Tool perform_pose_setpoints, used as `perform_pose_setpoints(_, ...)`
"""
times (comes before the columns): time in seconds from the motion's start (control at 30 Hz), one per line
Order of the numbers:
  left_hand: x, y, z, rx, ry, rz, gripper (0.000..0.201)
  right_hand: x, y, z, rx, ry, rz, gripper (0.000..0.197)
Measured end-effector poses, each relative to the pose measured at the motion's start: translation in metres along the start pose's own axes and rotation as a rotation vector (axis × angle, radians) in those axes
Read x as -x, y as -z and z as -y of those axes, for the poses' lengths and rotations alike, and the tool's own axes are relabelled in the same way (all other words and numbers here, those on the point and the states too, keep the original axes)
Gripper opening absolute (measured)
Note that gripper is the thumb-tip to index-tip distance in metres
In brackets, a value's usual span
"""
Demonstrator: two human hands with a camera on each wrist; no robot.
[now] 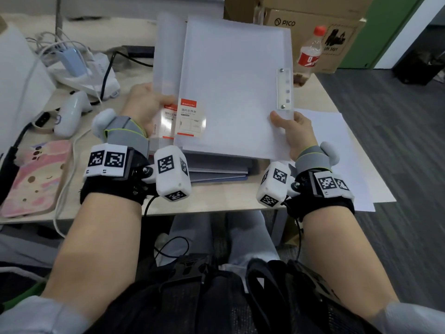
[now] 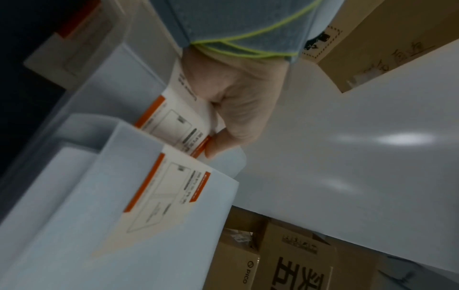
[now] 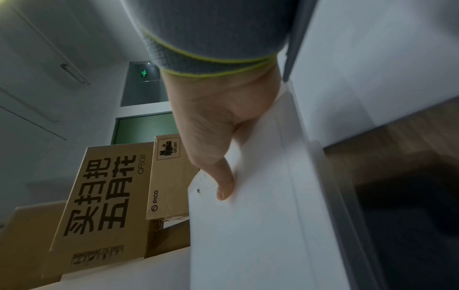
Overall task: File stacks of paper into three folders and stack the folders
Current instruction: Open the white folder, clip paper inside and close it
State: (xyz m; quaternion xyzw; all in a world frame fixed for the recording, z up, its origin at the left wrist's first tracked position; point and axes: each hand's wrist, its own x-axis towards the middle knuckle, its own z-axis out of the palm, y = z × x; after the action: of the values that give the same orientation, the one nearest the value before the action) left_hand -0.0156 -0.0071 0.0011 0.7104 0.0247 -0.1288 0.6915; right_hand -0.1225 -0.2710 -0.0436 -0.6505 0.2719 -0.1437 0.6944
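In the head view, both hands held a translucent white folder [image 1: 231, 88] tilted up above the desk [image 1: 216, 196]: the left hand [image 1: 147, 104] gripped its left edge by a red-and-white label [image 1: 190, 121] printed with Chinese characters, and the right hand [image 1: 293, 133] pinched the lower right corner, thumb on the cover just below a riveted clasp strip [image 1: 284, 89]. A second clear folder [image 1: 168, 56] with the same label stood behind it, and grey folders [image 1: 216, 167] lay stacked on the desk beneath. Loose white paper [image 1: 337, 145] lay at the desk's right corner. Behind stood a red-capped cola bottle [image 1: 310, 54] and a cardboard box [image 1: 313, 27] marked "PICO" with a "UN 3481" sticker. A pink phone case [image 1: 36, 174], a white controller [image 1: 69, 114] and a power strip [image 1: 79, 68] sat on the left. In the left wrist view, the left hand [image 2: 236, 102] had its thumb curled onto an orange-edged label [image 2: 174, 125], clamping the folder; another folder's label [image 2: 166, 192] showed nearer the camera, its print too blurred to read, and a "PICO" box [image 2: 273, 270] sat below. In the right wrist view, the right hand [image 3: 218, 125] pressed its thumb onto the folder [image 3: 261, 215] beside a rivet, fingers hidden behind; boxes read "PICO" [image 3: 168, 176], "UN 3481" and "CF508" [image 3: 104, 196], with large Chinese characters.
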Motion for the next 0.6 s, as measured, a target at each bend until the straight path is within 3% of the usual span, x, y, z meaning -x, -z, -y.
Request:
perform_pose_setpoints(0.37,0.007,0.03,-0.036,0.036,-0.588,-0.481,0.026,0.001,-0.023,0.012,-0.126,0.009,0.065,0.014)
perform_pose_setpoints(0.47,0.014,0.037,-0.039,0.055,-0.773,-0.546,0.023,0.0,-0.031,0.008,-0.092,-0.004,0.079,0.018)
perform_pose_setpoints(0.6,0.023,0.046,-0.044,0.013,-0.908,-0.591,0.026,0.002,-0.046,-0.001,-0.045,-0.038,0.108,0.013)
